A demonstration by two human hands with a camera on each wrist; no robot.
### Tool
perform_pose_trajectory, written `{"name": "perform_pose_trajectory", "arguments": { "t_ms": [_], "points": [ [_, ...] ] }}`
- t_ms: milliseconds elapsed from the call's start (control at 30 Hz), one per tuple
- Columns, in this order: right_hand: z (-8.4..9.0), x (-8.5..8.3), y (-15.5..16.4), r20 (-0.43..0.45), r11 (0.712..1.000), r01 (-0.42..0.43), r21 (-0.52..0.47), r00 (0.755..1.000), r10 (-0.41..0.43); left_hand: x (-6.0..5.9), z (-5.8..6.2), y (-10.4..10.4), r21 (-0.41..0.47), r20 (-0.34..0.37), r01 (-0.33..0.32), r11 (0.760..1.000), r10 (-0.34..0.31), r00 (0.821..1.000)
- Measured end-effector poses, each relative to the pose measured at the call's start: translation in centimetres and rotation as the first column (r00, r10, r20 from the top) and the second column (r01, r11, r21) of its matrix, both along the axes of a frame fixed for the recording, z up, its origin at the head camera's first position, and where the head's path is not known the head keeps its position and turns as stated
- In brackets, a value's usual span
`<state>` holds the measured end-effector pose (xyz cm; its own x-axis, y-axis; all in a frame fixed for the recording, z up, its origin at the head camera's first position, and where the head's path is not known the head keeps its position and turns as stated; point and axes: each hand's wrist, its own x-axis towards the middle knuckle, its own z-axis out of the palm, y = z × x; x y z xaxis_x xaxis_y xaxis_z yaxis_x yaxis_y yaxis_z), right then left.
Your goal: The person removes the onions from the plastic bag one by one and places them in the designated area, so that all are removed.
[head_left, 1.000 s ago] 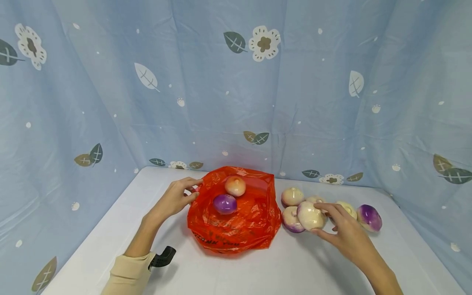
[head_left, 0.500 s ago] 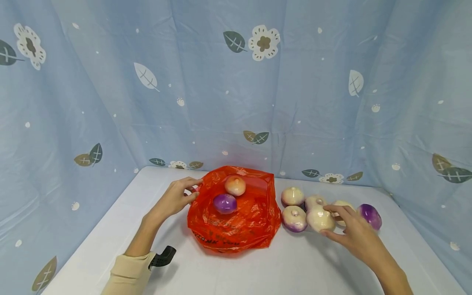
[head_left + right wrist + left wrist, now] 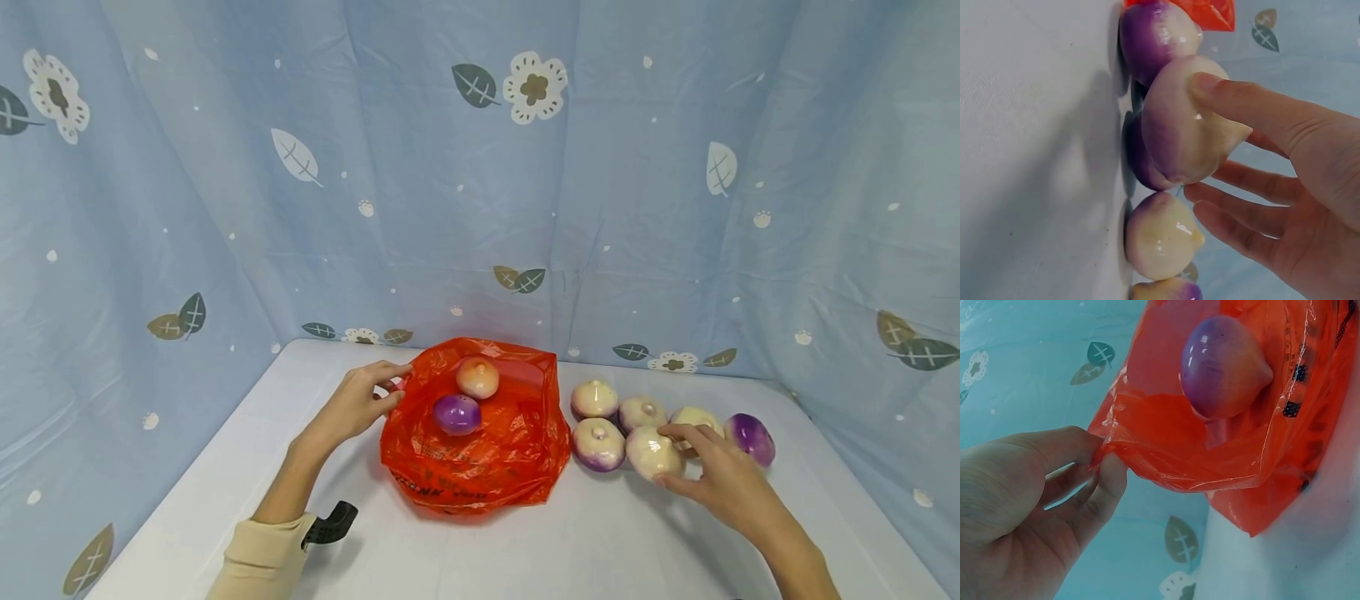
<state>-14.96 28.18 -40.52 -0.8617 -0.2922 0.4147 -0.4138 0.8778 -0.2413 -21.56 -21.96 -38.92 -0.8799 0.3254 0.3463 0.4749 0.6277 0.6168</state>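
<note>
My left hand (image 3: 362, 402) pinches the left rim of a red plastic bag (image 3: 495, 467) between thumb and fingers, drawing the rim outward in the left wrist view. Inside the open bag lie an orange-topped onion (image 3: 477, 378) and a glossy purple onion (image 3: 457, 415). On the right, my right hand (image 3: 723, 475) grips a shiny cream-and-purple onion (image 3: 1179, 125) by its sides, thumb on one side and fingers on the other. The right wrist view shows this onion in front of another, its pointed tip turned toward the palm.
Pale onions with purple bases, such as one near the bag (image 3: 598, 444) and one farther back (image 3: 595, 399), stand grouped right of the bag. A deep purple onion (image 3: 751, 439) lies at the group's right end. Blue patterned cloth (image 3: 420, 208) hangs behind the white table (image 3: 480, 558).
My right hand has moved right with the onion it holds, away from the onions nearest the bag, and a little lower. The left hand and the bag have stayed in place.
</note>
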Motion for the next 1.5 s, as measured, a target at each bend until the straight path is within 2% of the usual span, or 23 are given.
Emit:
{"name": "perform_pose_trajectory", "arguments": {
  "t_ms": [300, 567, 767, 1500],
  "points": [
    [-0.6, -0.4, 0.2, 0.112, 1.000, 0.012, -0.014, 0.994, -0.011, 0.0, -0.1, 0.0, -0.003, 0.002, 0.005, 1.000, -0.005, 1.000],
    [-1.2, -0.6, 0.4, 0.098, 1.000, 0.019, -0.003, 0.995, -0.019, 0.0, -0.1, 0.1, -0.012, -0.001, -0.001, 1.000, 0.001, 1.000],
    [-1.5, -0.7, 0.4, 0.128, 0.999, 0.032, -0.010, 0.991, -0.031, 0.1, 0.0, 0.1, -0.013, 0.000, 0.000, 1.000, 0.000, 1.000],
    [-1.0, -0.5, 0.3, 0.150, 0.999, 0.042, -0.002, 0.988, -0.041, 0.1, 0.1, 0.2, -0.042, -0.013, -0.010, 0.999, 0.009, 1.000]
  ]
}}
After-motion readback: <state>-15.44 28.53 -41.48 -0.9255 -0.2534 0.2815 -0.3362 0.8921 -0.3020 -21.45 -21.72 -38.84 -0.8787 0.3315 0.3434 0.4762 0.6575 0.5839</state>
